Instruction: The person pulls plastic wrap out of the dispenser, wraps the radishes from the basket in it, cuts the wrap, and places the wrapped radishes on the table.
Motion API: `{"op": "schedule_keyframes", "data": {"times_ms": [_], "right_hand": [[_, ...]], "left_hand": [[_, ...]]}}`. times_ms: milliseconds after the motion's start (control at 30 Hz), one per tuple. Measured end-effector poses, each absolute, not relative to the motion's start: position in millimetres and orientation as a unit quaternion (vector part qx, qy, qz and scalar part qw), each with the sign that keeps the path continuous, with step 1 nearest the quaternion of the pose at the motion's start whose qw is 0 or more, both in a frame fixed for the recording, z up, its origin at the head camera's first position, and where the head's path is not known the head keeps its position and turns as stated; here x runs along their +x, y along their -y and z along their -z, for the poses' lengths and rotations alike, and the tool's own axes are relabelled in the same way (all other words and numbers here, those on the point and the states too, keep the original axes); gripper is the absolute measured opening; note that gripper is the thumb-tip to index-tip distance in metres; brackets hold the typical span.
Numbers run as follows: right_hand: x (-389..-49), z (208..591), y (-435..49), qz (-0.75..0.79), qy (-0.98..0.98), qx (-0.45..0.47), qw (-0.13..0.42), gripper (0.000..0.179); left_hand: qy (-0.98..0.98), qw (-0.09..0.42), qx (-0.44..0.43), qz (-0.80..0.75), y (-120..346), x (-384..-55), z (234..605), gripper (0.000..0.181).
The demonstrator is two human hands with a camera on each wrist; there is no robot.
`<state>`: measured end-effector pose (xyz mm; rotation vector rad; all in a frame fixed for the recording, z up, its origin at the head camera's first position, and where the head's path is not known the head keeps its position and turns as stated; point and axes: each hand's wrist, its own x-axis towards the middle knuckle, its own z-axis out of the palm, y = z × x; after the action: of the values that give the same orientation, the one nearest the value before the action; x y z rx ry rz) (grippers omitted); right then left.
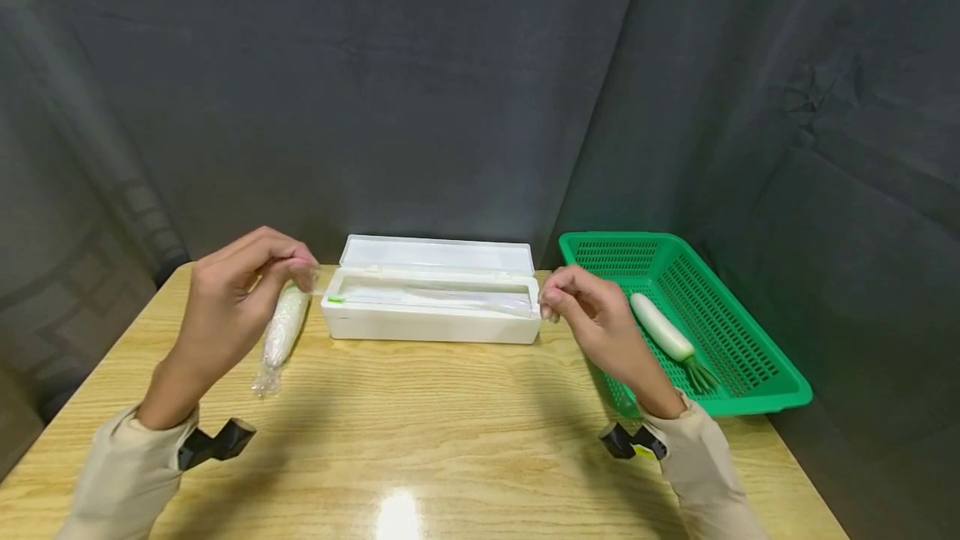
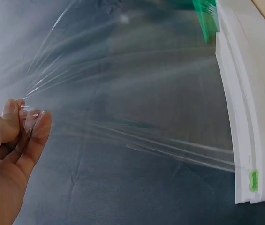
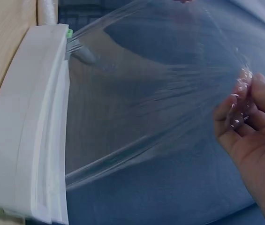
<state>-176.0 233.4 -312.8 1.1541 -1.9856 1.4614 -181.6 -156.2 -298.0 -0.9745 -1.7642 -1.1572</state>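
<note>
The left hand [image 1: 236,298], above the box's left end, has thumb and fingertips clamped on a gathered edge of film [image 2: 146,93]. The right hand [image 1: 592,315], just past the box's right end, pinches the same sheet, thumb and fingers together. Creases fan from both grips in the wrist views; the wide spacing appears to keep the sheet spread and taut, and to stop it from folding onto itself. The film runs from the fingertips to the box [image 1: 431,325], which stands lengthwise between the hands, presumably so that each can take one side. Its lid [image 1: 438,253] is raised along the back, leaving the opening free for the film. A green tab [image 1: 336,299] sits at the front left corner; probably a cutter, function unconfirmed. Left of the box, apart from it, lies a wrapped radish [image 1: 285,327], partly masked by the left hand. Right of the box, a basket [image 1: 712,307] contains a bare radish [image 1: 662,326], apparently kept separate from the wrapped one. All rest on the table [image 1: 450,423].
</note>
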Motion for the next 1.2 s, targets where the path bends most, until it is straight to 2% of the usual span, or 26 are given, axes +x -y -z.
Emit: {"op": "schedule_keyframes", "data": {"times_ms": [67, 233, 333, 400, 533, 667, 767, 867, 967, 1200], "right_hand": [[-175, 311, -237, -0.533, 0.718, 0.412, 0.176, 0.016], [-175, 308, -242, -0.556, 0.713, 0.405, 0.138, 0.015], [-175, 306, -245, -0.553, 0.716, 0.415, 0.095, 0.014], [-175, 304, -248, -0.545, 0.721, 0.425, 0.051, 0.013], [-174, 300, -253, -0.513, 0.729, 0.450, -0.055, 0.013], [-176, 302, -254, -0.479, 0.715, 0.483, -0.159, 0.017], [-177, 306, -252, -0.457, 0.712, 0.486, -0.217, 0.017], [-176, 310, -248, -0.432, 0.718, 0.482, -0.255, 0.015], [-175, 316, -245, -0.418, 0.718, 0.475, -0.291, 0.016], [-176, 334, -239, -0.413, 0.698, 0.466, -0.354, 0.019]], "left_hand": [[0.693, 0.383, -0.392, 0.468, 157, -181, 298, 0.032], [0.679, 0.359, -0.415, 0.488, 159, -179, 297, 0.012], [0.680, 0.328, -0.436, 0.490, 164, -178, 297, 0.009], [0.677, 0.285, -0.462, 0.497, 169, -178, 297, 0.012], [0.686, 0.154, -0.505, 0.500, 180, -177, 297, 0.007], [0.698, 0.043, -0.536, 0.472, 187, -177, 301, 0.026], [0.690, -0.053, -0.548, 0.470, 189, -177, 307, 0.035], [0.694, -0.135, -0.533, 0.465, 189, -174, 315, 0.031], [0.684, -0.184, -0.534, 0.462, 185, -175, 324, 0.025], [0.673, -0.251, -0.520, 0.462, 176, -175, 348, 0.015]]}}
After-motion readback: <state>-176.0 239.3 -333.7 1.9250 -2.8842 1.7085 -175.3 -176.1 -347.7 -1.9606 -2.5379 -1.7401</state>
